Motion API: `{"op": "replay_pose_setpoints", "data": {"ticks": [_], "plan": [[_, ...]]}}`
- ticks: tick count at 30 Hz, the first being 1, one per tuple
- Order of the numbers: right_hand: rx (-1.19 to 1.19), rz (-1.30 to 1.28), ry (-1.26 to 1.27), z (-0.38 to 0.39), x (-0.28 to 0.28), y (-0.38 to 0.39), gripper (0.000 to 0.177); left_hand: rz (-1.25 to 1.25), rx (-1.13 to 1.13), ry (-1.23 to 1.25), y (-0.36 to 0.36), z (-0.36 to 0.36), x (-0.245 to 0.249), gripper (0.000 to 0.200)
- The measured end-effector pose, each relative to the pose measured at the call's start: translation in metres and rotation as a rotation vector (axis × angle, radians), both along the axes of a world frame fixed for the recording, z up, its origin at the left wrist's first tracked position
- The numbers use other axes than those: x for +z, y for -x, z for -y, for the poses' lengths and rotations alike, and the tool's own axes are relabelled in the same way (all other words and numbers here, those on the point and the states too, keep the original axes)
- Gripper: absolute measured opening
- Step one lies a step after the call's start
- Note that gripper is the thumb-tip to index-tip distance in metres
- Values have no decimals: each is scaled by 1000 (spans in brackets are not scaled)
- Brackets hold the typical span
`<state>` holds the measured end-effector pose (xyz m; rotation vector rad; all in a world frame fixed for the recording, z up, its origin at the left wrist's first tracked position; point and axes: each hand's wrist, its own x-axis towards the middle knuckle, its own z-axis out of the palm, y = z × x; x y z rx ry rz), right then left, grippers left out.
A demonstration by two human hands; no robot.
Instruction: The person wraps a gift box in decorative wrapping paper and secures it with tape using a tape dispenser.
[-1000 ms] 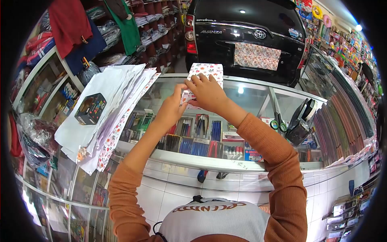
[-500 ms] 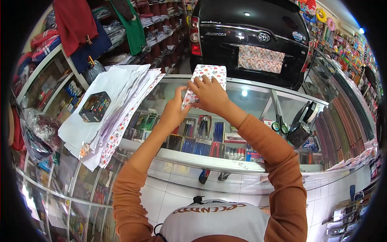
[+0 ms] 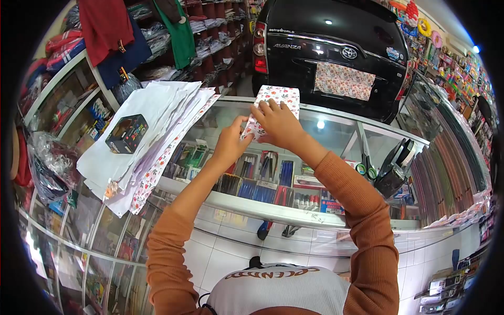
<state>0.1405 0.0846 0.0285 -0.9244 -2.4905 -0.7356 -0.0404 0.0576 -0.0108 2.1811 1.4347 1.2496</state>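
A box wrapped in white paper with a red flower print [image 3: 282, 94] rests on the glass counter, near its far edge. My left hand [image 3: 231, 142] grips the box's near left side, thumb and fingers on the paper. Across the top and near part lies my right hand [image 3: 277, 123], its bent fingers pressing on the paper. Both hands cover the box's near portion, so the folds there are hidden.
Left on the counter, a stack of paper sheets [image 3: 157, 105] carries a small black box [image 3: 127, 134]. To the right are scissors [image 3: 366, 160], a tape dispenser [image 3: 396, 168] and piled plastic-covered sheets [image 3: 446, 168]. Pens [image 3: 286, 172] show under the glass counter [image 3: 231, 197]; a black car [image 3: 336, 31] stands behind.
The view has shifted slightly, so most things sit a little further right. Both hands stay on the wrapped box, with only small finger movement.
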Motion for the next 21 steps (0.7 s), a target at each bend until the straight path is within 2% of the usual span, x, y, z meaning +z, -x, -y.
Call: {"op": "replay_pose_setpoints", "data": {"ticks": [4, 7, 10, 13, 19, 21], "plan": [[-13, -4, 10, 1, -1, 0, 85, 50, -11, 40, -4, 12, 10, 38], [-18, -3, 42, 2, 0, 1, 82, 84, -49, -146, -3, 4, 0, 35], [-16, 6, 16, 0, -1, 0, 78, -22, 23, -35, -4, 4, 5, 31], [31, -82, 128, 2, 4, -2, 74, 99, -10, -5, -5, 1, 0, 27], [45, -72, 13, -11, -9, -2, 64, -39, 81, -15, -9, 11, 10, 27], [13, -39, 1, -5, -7, -1, 65, -49, 13, -76, -7, 12, 9, 27]]}}
